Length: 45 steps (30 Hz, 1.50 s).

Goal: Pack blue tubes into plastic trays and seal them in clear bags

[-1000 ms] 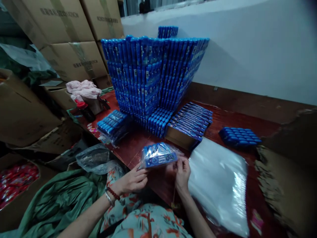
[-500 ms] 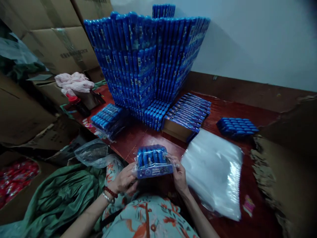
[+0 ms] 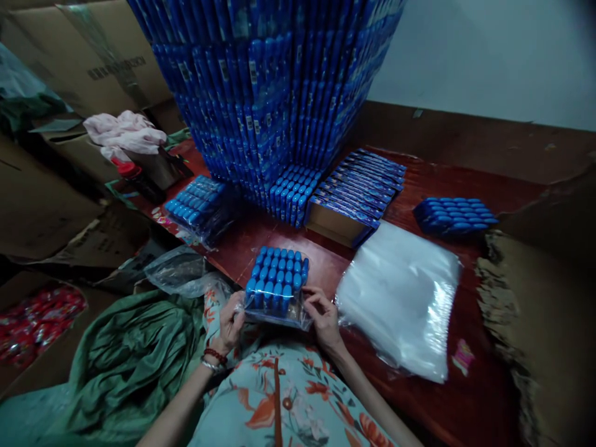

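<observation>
Tipping the tube pack tops-up

Holding the pack of round-topped blue tubes [image 3: 278,273] at the front edge of the red table [image 3: 326,257], with clear plastic bag film [image 3: 277,319] across its near side; cannot tell whether resting or lifted. Seen half a second ago with the printed box front toward the camera; seen now with rows of blue tops.

Pinching film at eight o'clock of the pack with the left hand [image 3: 230,323], thumb against fingers. Touching film at four o'clock with the right hand [image 3: 325,320], fingers bent; cannot tell whether pinching. Taken as a shift of handling toward the bag's near edge, away from the printed front.

Also noted: sheaf of clear bags [image 3: 395,298] at three o'clock, row of printed boxes [image 3: 361,186] at one, bagged pack [image 3: 193,202] at ten.
</observation>
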Available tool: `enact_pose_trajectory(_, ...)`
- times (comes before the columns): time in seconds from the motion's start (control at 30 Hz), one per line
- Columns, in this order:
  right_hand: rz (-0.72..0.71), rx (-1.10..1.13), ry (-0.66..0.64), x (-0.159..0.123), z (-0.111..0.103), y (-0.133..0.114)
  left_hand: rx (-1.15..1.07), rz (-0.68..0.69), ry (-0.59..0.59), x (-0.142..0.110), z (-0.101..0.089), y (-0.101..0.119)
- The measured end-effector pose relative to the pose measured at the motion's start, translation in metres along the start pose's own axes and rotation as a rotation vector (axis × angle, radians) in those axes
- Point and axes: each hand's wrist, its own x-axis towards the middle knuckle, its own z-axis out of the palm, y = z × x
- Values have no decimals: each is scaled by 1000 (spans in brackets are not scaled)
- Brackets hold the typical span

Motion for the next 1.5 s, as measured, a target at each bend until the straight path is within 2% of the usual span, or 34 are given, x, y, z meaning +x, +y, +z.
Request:
enact_pose_trajectory(0.13,20,1,62,7,2,7,87,-84,-49,12,5,-4)
enact_pose_trajectory(0.27,-32,-235,163,20,2,11,259,-196,-99,29,14,-7)
enact_pose_trajectory(0.33,-83,-326,226,33,-2,8,291,-252,-35,33,17,-6)
enact_pose_trajectory(0.43,-137,-361,281,67,-12,-2,217,-275,77,37,20,1)
enact_pose_trajectory(0.5,-171,-395,221,98,-19,-9,158,-237,44,39,25,9)
enact_pose_trajectory(0.6,-162,-423,39,141,-25,-12,134,-148,-126,43,39,19)
enact_pose_trajectory(0.7,-114,-398,-95,161,-24,-7,161,-132,-191,45,55,20)
enact_pose_trajectory(0.8,-79,-365,-133,154,-23,-1,177,-151,-138,43,64,15)
enact_pose_trajectory(0.97,-45,-227,-186,113,-28,-12,186,-159,-125,35,63,7)
enact_pose_trajectory(1.13,-11,-288,-395,77,-33,-33,184,-185,-107,32,64,6)
enact_pose_trajectory(1.23,-19,-356,-496,62,-35,-36,181,-192,-100,31,66,6)
enact_pose_trajectory(1.33,-181,-566,-518,46,-34,-29,179,-189,-101,31,65,6)
enact_pose_trajectory(1.5,-551,-998,-419,27,-24,-9,183,-163,-96,31,65,5)
